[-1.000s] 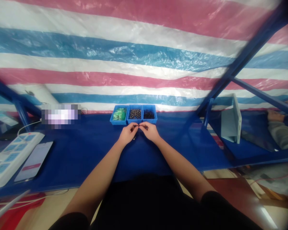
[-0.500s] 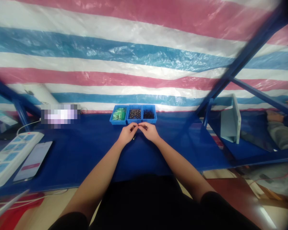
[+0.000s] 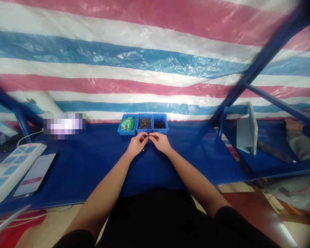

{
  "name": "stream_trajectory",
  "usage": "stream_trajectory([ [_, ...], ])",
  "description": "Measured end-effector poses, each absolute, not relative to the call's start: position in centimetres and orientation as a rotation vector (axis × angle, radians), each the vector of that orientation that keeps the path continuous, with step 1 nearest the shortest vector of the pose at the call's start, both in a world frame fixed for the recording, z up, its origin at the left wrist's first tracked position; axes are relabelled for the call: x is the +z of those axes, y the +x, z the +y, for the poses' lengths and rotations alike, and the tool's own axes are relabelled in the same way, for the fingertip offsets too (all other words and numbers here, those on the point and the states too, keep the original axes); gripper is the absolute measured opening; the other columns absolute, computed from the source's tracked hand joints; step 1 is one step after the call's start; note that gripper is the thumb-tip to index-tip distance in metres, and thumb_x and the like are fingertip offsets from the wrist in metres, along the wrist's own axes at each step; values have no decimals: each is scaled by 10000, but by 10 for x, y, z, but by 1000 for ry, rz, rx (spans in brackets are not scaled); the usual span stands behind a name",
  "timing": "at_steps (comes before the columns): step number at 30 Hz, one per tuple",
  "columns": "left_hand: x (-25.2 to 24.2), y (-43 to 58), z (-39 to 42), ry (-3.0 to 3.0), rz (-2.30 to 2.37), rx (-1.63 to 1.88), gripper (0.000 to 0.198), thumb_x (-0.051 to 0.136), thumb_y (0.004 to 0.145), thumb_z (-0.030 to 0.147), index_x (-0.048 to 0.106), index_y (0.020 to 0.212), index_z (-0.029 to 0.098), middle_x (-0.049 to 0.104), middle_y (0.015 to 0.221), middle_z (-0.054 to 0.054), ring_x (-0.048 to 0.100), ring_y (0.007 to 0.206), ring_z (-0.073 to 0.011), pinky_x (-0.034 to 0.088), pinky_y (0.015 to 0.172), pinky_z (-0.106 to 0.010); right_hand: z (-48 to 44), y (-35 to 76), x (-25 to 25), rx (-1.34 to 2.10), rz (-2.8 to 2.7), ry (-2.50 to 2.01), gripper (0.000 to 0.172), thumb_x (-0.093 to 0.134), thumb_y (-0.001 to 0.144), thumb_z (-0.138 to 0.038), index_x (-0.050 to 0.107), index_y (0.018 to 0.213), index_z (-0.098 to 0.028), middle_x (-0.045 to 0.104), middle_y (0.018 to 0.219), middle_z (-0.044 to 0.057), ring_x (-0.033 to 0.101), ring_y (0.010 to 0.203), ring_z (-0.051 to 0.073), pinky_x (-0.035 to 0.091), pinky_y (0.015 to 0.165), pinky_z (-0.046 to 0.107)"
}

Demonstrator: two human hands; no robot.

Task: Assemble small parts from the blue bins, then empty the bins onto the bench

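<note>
The fingertips of the left hand (image 3: 137, 144) and the right hand (image 3: 161, 143) pinch closed on one small dark part (image 3: 147, 136), just above the blue counter (image 3: 93, 168). Three blue bins (image 3: 142, 124) stand near, at the counter's back edge, and both forearms (image 3: 193, 172) angle inward from the front edge.

L hand (image 3: 137, 144) & R hand (image 3: 161, 142) held low at centre, close together, backs up, wrists slightly bent. Fingertips (image 3: 146, 136) of each hand pinched tight, the two pinches meeting in the middle, hands nearly touching. L forearm (image 3: 103, 194) & R forearm (image 3: 196, 181) bare, running in a narrow V from the elbows up to the wrists. Upper arms go into dark sleeves (image 3: 223, 217) at bottom of view.
</note>
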State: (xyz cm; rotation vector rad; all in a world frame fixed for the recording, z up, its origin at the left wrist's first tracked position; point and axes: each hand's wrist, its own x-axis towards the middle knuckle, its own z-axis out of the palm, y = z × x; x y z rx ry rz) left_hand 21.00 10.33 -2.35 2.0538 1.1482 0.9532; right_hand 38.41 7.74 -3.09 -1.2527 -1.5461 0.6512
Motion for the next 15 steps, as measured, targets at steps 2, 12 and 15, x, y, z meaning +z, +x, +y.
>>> stream_trajectory([
  [2,-23,210,103,2065,1139,964,298,525,885,468,614,1044,233,568,635,48,531,571,-118,435,615,-235,77,384,-30,644,-1547,-1256,196,631,857,-300,722,1012,-223,742,964,27,691,849,163,552,821,295],
  [12,-26,209,106,2079,1153,934,308,477,913,468,638,1003,222,640,725,16,569,625,-128,450,634,-241,77,384,-31,672,-1541,-1251,213,636,858,-315,723,1031,-226,742,994,32,697,872,167,552,845,299],
  [15,-26,209,105,2064,1158,942,305,482,911,468,630,1006,219,628,707,21,566,616,-125,447,625,-239,77,384,-30,660,-1545,-1238,208,637,855,-300,723,1028,-220,742,989,34,696,868,168,553,830,295],
])
